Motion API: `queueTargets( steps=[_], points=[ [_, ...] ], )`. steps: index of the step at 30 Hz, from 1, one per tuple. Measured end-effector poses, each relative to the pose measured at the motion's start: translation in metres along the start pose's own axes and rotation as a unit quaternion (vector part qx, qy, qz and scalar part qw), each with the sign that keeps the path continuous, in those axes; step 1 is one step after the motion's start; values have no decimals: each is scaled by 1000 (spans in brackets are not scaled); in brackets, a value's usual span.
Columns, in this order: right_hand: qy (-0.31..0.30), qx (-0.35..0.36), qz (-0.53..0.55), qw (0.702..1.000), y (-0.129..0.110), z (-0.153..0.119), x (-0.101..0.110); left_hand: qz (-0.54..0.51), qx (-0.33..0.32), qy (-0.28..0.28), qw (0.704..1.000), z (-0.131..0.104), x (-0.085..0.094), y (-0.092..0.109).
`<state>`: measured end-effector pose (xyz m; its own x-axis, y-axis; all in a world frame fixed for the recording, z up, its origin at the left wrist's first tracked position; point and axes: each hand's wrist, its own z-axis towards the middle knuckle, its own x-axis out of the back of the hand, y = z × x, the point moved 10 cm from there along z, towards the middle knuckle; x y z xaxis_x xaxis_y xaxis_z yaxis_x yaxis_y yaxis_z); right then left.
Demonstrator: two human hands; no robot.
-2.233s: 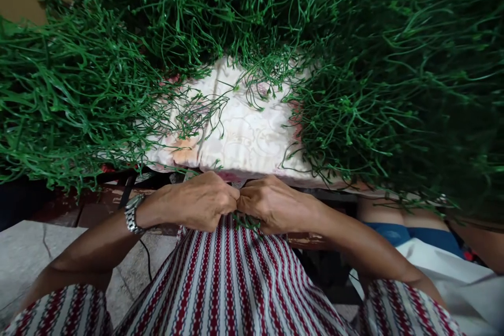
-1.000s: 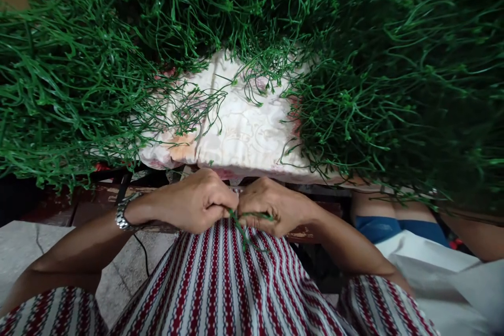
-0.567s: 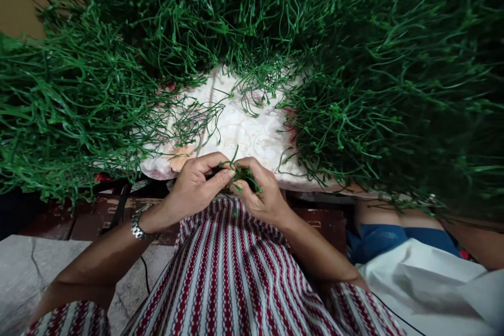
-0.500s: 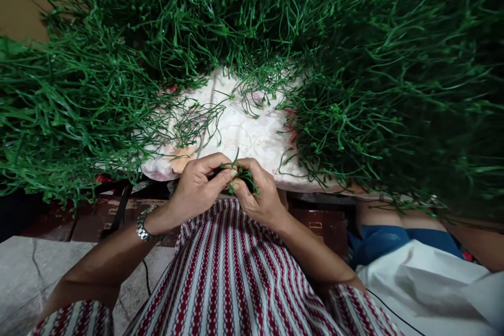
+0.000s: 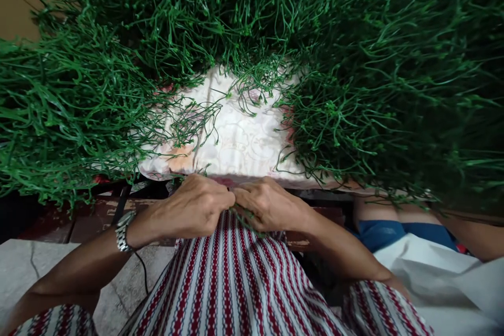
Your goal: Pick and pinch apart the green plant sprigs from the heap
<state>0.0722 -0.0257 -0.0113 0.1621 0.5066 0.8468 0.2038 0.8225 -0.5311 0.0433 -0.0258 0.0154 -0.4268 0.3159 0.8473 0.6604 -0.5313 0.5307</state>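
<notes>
Head view: L hand (image 5: pixel 192 209) and R hand (image 5: pixel 273 207) are together at the centre, just in front of the near edge of the cloth (image 5: pixel 244 139), above the shirt (image 5: pixel 224 283). The fingers of L hand are clenched, w/ the back of the hand turned up; if a stem is inside, I cannot tell. The fingers of R hand are curled and grasp a green sprig (image 5: pixel 247 218), which comes out below them, a bit blurred. The two hands touch, or nearly touch, at the knuckles. A metal watch (image 5: pixel 123 231) is on the L wrist.

The green stems (image 5: pixel 59 100) lie in thick heaps on the L side, the R side and the far side of the cloth. Btwn them the cloth is white w/ pink & orange flowers, and some thin stems are spread on it. Under its near edge there is dark red wood (image 5: pixel 94 212), w/ worn paint. A black cable (image 5: pixel 144 270) hangs near the L forearm, over the grey floor (image 5: pixel 23 268). On the R side, beyond the R forearm, one sees another person's blue shorts (image 5: pixel 386 231) and a white sheet (image 5: pixel 425 273).
</notes>
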Motion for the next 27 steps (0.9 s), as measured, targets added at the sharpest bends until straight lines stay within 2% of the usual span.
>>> queueTargets(
  steps=[2, 4, 6, 7, 9, 12, 14, 16, 18, 21, 27],
  points=[
    [-63, 28, -10, 998, -7, -4, -10, -2, -35, -44, 998, -3, -7, 7],
    [-95, 44, -14, 994, -9, -10, -13, -54, -43, -48, 996, -5, -3, 5],
    [-76, 22, -15, 997, -1, -14, -3, -163, -2, -4, 987, -5, 10, -10],
    [-50, 3, -11, 999, 5, -15, 5, -233, 37, 35, 971, -6, 18, -22],
    [35, -30, 22, 999, 15, -15, 27, -377, 127, 135, 908, -8, 32, -49],
    [187, -25, 139, 972, 20, -13, 59, -537, 204, 264, 775, -12, 37, -77],
    [262, -24, 217, 940, 25, -12, 69, -596, 213, 300, 714, -7, 33, -82],
    [302, -33, 265, 915, 31, -11, 71, -624, 217, 313, 683, 0, 29, -85],
    [324, -43, 279, 903, 36, -10, 70, -638, 226, 326, 660, 3, 26, -89],
    [332, -61, 219, 916, 38, -10, 70, -653, 222, 344, 637, 5, 25, -91],
    [327, -98, 40, 939, 28, -8, 76, -632, 232, 381, 634, 7, 26, -94]
  ],
)
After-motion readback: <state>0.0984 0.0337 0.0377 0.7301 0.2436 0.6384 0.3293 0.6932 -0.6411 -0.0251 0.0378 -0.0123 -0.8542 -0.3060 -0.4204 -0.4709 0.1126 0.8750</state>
